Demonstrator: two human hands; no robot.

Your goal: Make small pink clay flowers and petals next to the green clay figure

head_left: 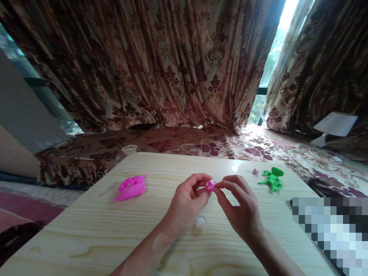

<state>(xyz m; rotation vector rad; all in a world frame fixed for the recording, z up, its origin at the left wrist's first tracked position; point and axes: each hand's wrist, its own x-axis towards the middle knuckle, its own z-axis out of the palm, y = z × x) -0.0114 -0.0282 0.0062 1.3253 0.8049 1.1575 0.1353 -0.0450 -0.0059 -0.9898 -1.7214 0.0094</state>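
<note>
Ball (211, 185), white with pink spots, in mid-air over the bench (100, 226). Nearer, a white lump (200, 222) lying on the bench, not in either grip. Left hand (186, 199): grip narrow, holding the ball between thumb and fingers. Right hand (240, 203): fingertips close together at the ball's right edge; cannot tell whether pinching or only touching. Spotting apparently well along, pink already over much of the visible side; the rest hidden, so remaining work unclear. Farther left, a pink mass (131, 188); farther right, a green figure (273, 179).
</note>
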